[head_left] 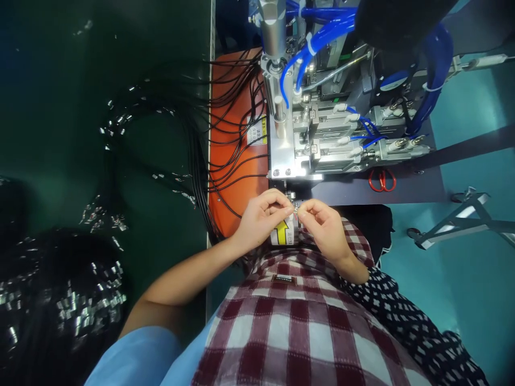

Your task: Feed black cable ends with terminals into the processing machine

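Note:
My left hand (265,215) and my right hand (325,229) meet in front of my body, fingertips almost touching. Each has thumb and forefinger pinched at a small metal connector (295,208), which is largely covered by the fingers. Just beneath the hands shows a white label (284,236) with a yellow arrow. Close above them stands the metal front block (281,155) of a machine, with several thin black cables (237,155) leading into its left side.
An orange surface (225,203) lies under the cables. More black cables with silver ends (92,300) are heaped on the dark green surface at left. Red-handled scissors (382,180) rest on the machine's base at right. Blue air hoses (330,32) hang above; a wheeled metal stand (450,220) is farther right.

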Tool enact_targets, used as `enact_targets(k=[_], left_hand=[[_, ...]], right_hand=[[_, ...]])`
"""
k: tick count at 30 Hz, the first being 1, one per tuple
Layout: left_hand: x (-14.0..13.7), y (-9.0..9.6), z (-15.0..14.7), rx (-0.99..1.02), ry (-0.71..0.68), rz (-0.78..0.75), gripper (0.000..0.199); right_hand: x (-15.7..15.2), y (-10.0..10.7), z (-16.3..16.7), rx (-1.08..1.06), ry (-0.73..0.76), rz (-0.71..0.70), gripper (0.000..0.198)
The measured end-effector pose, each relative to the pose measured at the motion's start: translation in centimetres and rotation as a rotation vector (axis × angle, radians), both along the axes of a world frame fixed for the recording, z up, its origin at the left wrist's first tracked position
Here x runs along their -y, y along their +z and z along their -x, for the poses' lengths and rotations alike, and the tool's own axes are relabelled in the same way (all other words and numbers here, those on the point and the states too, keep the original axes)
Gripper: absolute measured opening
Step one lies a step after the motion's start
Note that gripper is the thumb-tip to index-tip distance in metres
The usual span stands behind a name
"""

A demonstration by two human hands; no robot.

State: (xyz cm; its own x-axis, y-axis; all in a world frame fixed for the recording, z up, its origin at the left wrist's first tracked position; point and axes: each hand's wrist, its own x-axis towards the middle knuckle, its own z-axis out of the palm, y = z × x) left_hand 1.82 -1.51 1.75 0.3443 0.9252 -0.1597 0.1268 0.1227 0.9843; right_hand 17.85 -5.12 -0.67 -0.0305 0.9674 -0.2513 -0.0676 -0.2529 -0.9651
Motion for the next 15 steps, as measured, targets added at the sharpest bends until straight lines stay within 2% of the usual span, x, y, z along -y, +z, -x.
enact_targets(k=[4, 6, 12, 15], left_hand=[[-0.5, 0.3, 0.6, -0.315, -0.051, -0.315, 0.005], [-0.8, 0.1, 1.1, -0.409, -0.080, -0.393, 0.006], [-1.4, -2.0, 2.4, -0.455, -0.118, -0.615, 0.018], [-1.5, -2.9, 2.8, -0.521, -0.179, -0.702, 0.025]], right_hand=[[-1.2, -0.7, -0.6, 0.051, 0.010, -0.024, 0.018], [-2.0, -1.0, -0.9, 0.074, 0.011, -0.018, 0.019], [-3.5, -1.8, -1.0, 0.147, 0.028, 0.009, 0.016], [-3.7, -1.8, -0.9, 0.156, 0.043, 0.021, 0.017]])
